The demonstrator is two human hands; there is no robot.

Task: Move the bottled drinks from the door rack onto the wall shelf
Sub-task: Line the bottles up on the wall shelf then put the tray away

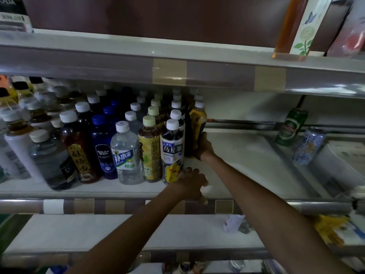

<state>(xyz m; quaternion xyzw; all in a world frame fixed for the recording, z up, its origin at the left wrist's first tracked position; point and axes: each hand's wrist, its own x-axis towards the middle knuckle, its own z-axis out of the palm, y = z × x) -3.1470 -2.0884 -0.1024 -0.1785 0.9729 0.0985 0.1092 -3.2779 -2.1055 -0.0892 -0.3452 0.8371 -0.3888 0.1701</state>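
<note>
White wall shelf, smooth, carrying rows of capped plastic bottles. Of our hands, the right hand grasps a yellow-labelled tea bottle at the rows' right end, behind the "SUNTORY" oolong bottle. Our left hand lies on the shelf lip, its grip unclear.

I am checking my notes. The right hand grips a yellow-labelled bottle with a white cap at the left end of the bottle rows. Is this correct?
Not quite. The head view shows the right hand gripping the yellow-labelled bottle at the right end of the rows, not the left. The rest is correct.
</note>
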